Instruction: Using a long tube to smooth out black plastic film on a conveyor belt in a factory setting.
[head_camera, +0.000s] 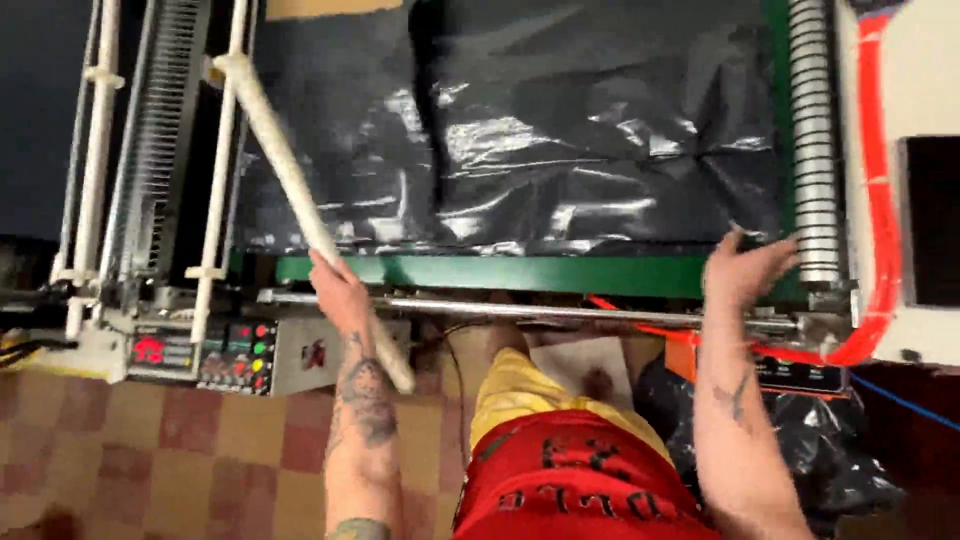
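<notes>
My left hand grips a white stick over the black plastic sheeting; my right hand, fingers spread, presses the sheeting's near edge; next, I judge, smoothing calls for steady pressure.

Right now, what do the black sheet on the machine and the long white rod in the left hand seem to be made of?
Black sheet: probably thin plastic film, glossy; it wrinkles and throws bright highlights.
White rod, held by the left hand: matte, slightly rough; perhaps a cardboard or plastic tube, I cannot tell which.
</notes>
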